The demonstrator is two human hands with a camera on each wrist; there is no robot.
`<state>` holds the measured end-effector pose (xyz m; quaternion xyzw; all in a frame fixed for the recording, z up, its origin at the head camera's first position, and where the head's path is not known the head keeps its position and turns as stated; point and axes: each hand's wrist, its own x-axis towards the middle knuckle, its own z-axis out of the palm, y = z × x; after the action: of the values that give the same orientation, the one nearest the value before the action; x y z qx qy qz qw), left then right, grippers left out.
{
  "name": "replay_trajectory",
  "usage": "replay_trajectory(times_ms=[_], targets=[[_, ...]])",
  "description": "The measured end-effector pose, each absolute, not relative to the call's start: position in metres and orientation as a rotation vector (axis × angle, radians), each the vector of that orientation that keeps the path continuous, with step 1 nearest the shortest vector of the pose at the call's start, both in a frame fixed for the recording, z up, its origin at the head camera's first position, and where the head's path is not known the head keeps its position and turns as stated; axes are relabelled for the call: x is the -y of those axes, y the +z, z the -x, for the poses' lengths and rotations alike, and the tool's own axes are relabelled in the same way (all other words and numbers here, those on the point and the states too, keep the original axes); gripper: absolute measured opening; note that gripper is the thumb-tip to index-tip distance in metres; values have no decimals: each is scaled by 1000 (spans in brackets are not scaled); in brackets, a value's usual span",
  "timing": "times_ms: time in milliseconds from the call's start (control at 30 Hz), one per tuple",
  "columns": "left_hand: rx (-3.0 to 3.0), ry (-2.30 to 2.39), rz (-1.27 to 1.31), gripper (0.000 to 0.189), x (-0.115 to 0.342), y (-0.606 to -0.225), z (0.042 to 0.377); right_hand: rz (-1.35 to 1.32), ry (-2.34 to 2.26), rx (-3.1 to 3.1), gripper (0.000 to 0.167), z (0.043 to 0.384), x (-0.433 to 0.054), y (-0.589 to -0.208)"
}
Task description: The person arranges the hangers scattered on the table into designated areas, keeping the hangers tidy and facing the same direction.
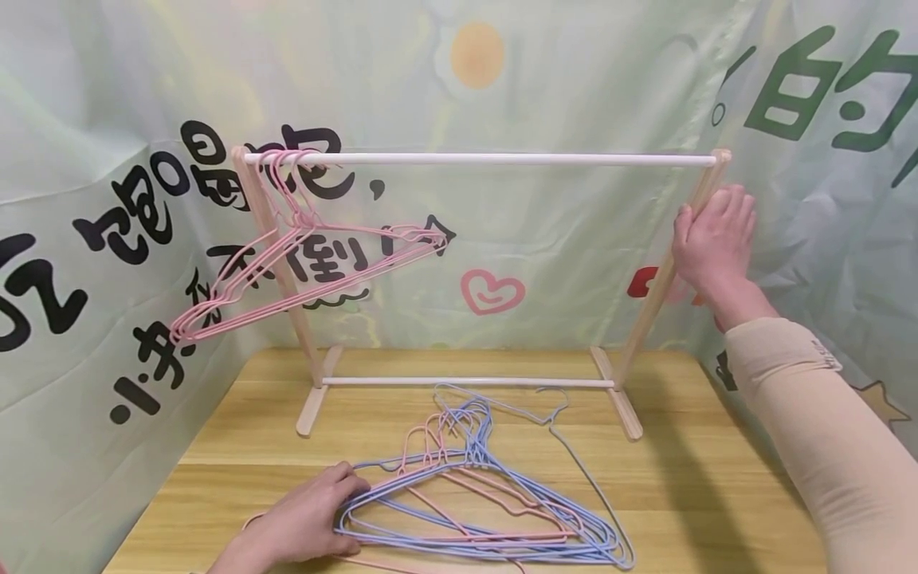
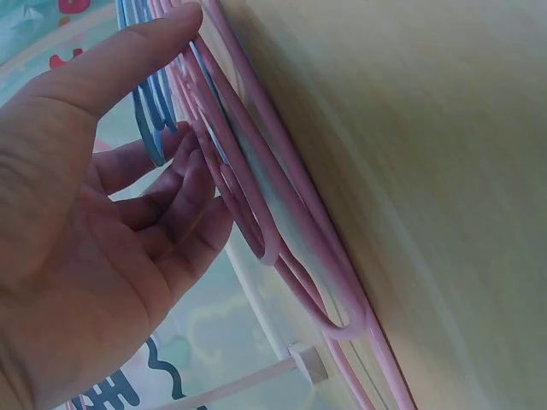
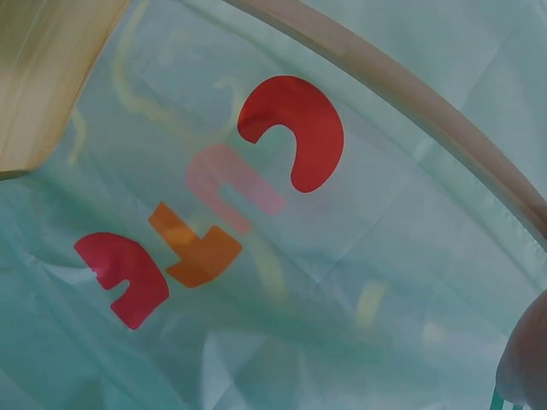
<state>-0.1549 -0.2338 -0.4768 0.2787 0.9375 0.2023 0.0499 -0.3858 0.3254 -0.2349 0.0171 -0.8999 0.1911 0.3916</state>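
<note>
In the head view, my left hand (image 1: 304,514) grips the left ends of a pile of blue clothes hangers (image 1: 423,478) on the table. The left wrist view has the thumb laid over pink hangers (image 2: 282,192), with bent fingers behind them and behind the blue loops. My right hand (image 1: 717,239) holds the right wooden post (image 1: 649,307) of a small clothes rack, thumb to its left and fingers to its right. Only a bit of that hand shows in the right wrist view, beside the post (image 3: 385,73). Pink hangers (image 1: 308,231) hang at the left of the rack's white rail (image 1: 502,159).
Several pink hangers (image 1: 566,522) lie mixed into the pile on the wooden table (image 1: 237,446). One blue hanger (image 1: 588,470) sticks out with its hook near the rack's lower bar (image 1: 466,382). A printed cloth (image 1: 574,80) closes in the back and sides.
</note>
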Motion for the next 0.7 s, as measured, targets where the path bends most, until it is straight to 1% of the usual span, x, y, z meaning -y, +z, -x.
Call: replay_trajectory(times_ms=[233, 500, 700], targets=[[-2884, 581, -842, 64, 233, -479, 156, -37, 484, 2283, 43, 386, -325, -235], [-2829, 805, -882, 65, 239, -480, 154, -51, 489, 2279, 43, 386, -324, -236], [-2817, 908, -943, 67, 241, -472, 151, -64, 486, 2261, 42, 386, -326, -237]])
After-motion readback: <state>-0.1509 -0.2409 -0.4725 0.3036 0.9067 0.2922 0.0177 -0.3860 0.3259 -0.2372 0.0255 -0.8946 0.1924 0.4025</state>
